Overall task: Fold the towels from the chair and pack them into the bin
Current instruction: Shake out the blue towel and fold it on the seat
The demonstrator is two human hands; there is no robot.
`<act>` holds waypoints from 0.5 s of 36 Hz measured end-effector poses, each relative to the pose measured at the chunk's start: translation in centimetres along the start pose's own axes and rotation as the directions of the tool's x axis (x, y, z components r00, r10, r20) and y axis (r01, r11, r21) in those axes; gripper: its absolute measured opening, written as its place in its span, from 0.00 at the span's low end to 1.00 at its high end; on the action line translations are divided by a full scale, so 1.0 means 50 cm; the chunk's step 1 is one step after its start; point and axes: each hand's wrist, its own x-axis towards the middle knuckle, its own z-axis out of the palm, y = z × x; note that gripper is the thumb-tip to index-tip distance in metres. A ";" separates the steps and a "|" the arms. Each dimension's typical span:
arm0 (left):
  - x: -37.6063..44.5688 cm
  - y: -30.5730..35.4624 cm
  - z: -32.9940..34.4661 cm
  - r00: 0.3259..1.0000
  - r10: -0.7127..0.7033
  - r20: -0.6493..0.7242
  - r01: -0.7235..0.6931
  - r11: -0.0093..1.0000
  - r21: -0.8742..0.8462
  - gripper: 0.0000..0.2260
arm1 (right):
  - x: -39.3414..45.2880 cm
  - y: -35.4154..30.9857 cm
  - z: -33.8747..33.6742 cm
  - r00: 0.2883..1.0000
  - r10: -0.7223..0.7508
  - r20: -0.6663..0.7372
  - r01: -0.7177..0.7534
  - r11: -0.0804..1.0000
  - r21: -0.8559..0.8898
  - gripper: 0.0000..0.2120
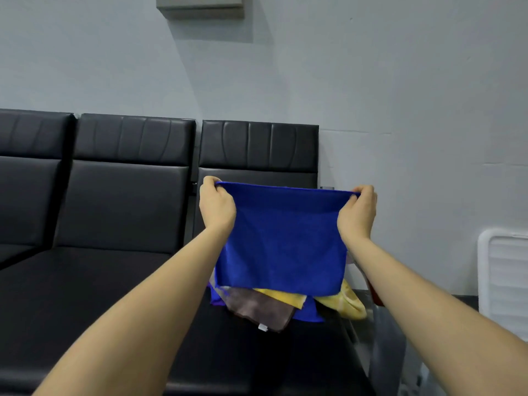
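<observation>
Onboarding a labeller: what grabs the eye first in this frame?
The bright blue towel, held up spread at centre frame, the left hand and right hand each pinching a top corner. Below it a heap of towels, brown, yellow and blue, lies on the black chair seat. At the right edge stands a white slatted bin.
</observation>
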 end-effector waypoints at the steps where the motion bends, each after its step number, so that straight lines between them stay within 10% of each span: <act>1: -0.005 -0.004 -0.003 1.000 0.000 -0.016 0.000 1.000 -0.006 0.08 | -0.005 0.002 0.000 1.000 -0.005 0.007 0.005 1.000 0.008 0.08; 18: -0.145 -0.141 -0.066 0.990 -0.135 -0.031 0.134 0.871 0.472 0.13 | -0.135 0.113 -0.033 0.981 0.120 0.154 -0.032 0.876 -0.480 0.13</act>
